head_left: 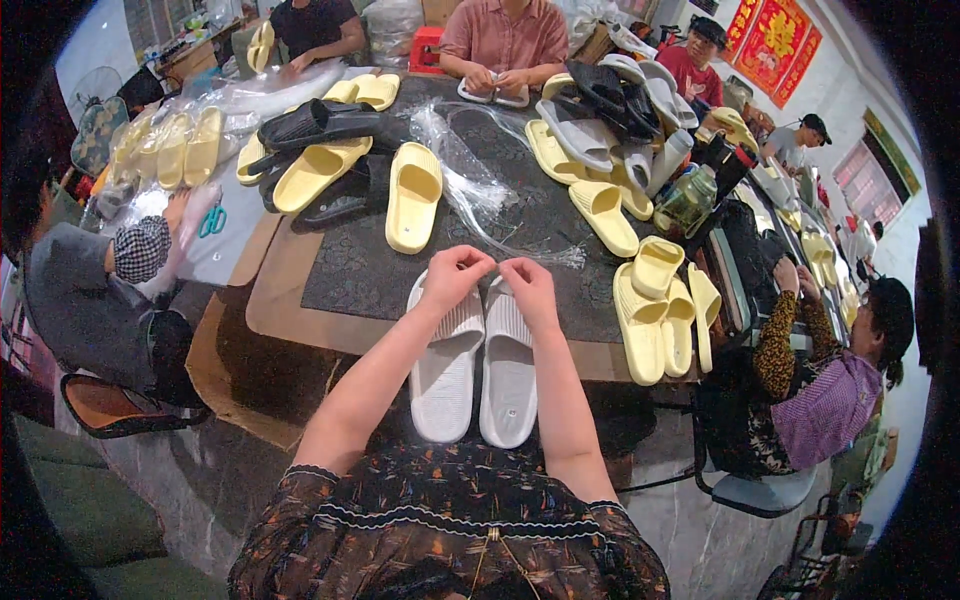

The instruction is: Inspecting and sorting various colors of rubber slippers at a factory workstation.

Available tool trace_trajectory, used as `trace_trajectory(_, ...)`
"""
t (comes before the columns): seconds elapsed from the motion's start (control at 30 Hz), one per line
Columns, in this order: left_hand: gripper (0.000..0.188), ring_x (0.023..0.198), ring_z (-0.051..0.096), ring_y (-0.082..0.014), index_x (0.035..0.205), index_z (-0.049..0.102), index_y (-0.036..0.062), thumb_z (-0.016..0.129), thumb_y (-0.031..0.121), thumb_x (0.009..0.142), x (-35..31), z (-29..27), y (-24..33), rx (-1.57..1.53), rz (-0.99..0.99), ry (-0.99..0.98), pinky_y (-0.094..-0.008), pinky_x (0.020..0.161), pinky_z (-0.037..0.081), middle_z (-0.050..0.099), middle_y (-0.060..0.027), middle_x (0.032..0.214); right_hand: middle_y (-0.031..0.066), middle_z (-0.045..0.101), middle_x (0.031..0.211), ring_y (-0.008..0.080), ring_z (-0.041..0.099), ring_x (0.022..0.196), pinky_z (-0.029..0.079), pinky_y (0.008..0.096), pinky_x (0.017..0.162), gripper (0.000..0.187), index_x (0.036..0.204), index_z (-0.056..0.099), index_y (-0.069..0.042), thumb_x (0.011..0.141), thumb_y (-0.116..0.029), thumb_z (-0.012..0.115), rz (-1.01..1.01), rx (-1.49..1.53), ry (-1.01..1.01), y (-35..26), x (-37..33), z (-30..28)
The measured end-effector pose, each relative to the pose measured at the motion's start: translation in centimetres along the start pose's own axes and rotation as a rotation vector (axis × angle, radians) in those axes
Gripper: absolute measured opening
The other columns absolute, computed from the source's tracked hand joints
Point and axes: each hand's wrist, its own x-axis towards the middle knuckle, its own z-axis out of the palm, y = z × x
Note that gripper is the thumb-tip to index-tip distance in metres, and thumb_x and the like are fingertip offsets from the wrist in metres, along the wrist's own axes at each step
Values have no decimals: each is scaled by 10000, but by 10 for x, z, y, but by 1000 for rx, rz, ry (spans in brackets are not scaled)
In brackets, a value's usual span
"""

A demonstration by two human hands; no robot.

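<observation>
A pair of light grey slide slippers [442,385] lies side by side at the table's near edge, heels toward me, overhanging it. Over their toe ends, my left hand [458,280] and my right hand [528,288] come close together, fingertips pinched. Whatever is between the fingers is too fine to make out. Just beyond the hands, a bundle of thin clear plastic strands [468,180] trails across the dark patterned table mat [350,265]. A single yellow slipper [413,198] stands left of the bundle.
Yellow and black slippers [322,172] are heaped at left; grey, black and yellow ones [585,130] pile up at right. More yellow slippers [640,322] sit at the right edge beside a glass jar [686,200]. Teal scissors [212,221] lie on the left table. Several people work around.
</observation>
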Motion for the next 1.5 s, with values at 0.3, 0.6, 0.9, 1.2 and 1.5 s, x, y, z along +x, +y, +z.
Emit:
trace_trajectory(0.3,135,655,564,-58,858,704,20,704,138,795,1,0,-1,3,-1,-11,-226,602,455,664,-7,736,-10,632,756,53,533,683,441,220,634,151,896,678,1,844,-138,654,-47,-16,40,4,2,0)
trace_trajectory(0.6,137,622,549,-55,838,706,30,706,160,795,-1,2,5,24,9,-56,-225,564,444,651,2,704,3,650,801,62,557,711,452,220,655,173,904,675,4,840,-156,664,7,14,-9,8,5,-5)
trace_trajectory(0.9,148,670,580,-58,863,705,34,705,167,798,3,-2,-9,-14,10,-9,-232,608,464,675,-16,751,-16,625,749,48,535,683,438,214,625,172,879,665,4,842,-163,664,7,-17,71,2,4,-1)
trace_trajectory(1.2,151,633,565,-53,870,693,18,698,159,814,2,-2,-1,-80,-50,23,-225,576,462,652,-8,720,-40,601,729,34,502,660,417,204,603,164,870,663,-1,842,-163,673,10,42,56,-3,3,0)
trace_trajectory(1.5,148,622,564,-52,861,698,14,700,149,798,2,0,-3,6,21,14,-229,570,462,655,-9,700,-35,608,750,34,505,669,408,199,605,156,890,668,-4,849,-154,667,-10,46,14,2,3,0)
